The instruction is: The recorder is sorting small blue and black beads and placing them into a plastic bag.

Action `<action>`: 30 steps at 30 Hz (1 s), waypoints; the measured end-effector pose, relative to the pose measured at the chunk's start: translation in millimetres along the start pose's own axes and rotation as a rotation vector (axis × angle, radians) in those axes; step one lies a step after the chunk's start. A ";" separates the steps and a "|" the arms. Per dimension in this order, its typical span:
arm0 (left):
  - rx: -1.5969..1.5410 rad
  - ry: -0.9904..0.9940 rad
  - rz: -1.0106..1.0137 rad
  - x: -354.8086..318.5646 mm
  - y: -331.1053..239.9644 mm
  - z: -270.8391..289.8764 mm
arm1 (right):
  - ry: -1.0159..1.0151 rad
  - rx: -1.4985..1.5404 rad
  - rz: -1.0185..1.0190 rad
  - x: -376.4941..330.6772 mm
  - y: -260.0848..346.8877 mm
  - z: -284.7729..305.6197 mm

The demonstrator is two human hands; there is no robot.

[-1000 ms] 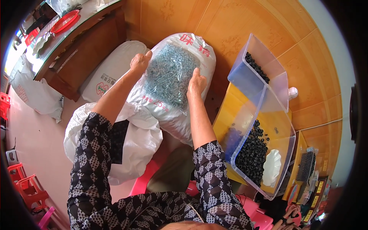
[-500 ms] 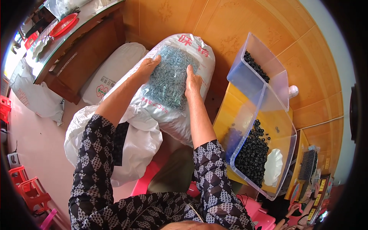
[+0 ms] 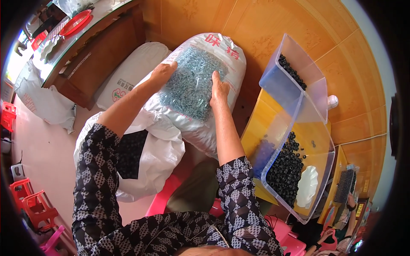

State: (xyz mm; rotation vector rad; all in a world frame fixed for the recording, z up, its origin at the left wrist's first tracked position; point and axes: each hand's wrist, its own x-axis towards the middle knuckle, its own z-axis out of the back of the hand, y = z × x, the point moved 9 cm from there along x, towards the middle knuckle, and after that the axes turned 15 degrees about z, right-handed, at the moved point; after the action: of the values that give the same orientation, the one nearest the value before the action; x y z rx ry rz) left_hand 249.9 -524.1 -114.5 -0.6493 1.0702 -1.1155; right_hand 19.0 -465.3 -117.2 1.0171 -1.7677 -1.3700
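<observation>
A clear plastic bag (image 3: 193, 83) full of small bluish-grey pieces lies on a large, stuffed white sack (image 3: 232, 72). My left hand (image 3: 164, 72) grips the bag's left edge, thumb on top and most fingers hidden. On the opposite edge, my right hand (image 3: 219, 89) holds it with the thumb raised along the side and the other fingers out of sight. Under my left forearm, an open white sack (image 3: 160, 164) shows small black pieces (image 3: 132, 153) inside.
To the right, a clear plastic bin (image 3: 318, 198) holds black ring-like pieces (image 3: 284, 175) and a white scalloped dish (image 3: 307, 186). Behind it stands another bin (image 3: 309, 70) with black pieces. More sacks (image 3: 132, 72), a wooden cabinet (image 3: 96, 64) and red stools (image 3: 38, 209) are leftward.
The plastic bag has shifted slightly toward me over the print on the sack, both hands still on it. My left forearm uncovers more of the black pieces in the open sack.
</observation>
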 end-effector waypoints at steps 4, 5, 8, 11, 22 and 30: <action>-0.021 -0.067 0.031 -10.0 -2.8 -5.4 | -0.022 -0.161 -0.017 7.0 -9.5 17.3; -0.022 -0.155 -0.010 -16.3 -6.4 3.1 | -0.010 -0.133 -0.012 4.1 -9.8 13.1; -0.038 -0.246 -0.102 -30.6 -17.2 7.8 | -0.054 -0.091 0.144 -2.8 3.1 16.0; -0.128 -0.230 -0.165 -42.8 -18.7 6.9 | -0.099 -0.088 0.219 -10.9 9.5 19.8; -0.337 -0.128 -0.202 -93.5 -27.3 34.6 | -0.112 0.073 0.183 -59.1 28.8 8.7; -0.305 -0.196 -0.284 -188.5 -61.7 72.6 | -0.087 0.148 0.220 -110.4 92.9 12.7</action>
State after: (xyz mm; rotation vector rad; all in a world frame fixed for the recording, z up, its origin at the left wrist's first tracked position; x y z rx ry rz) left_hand 281.4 -375.3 32.0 -1.1584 1.0066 -1.1104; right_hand 43.6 -348.9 -34.5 0.8202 -2.0048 -1.1773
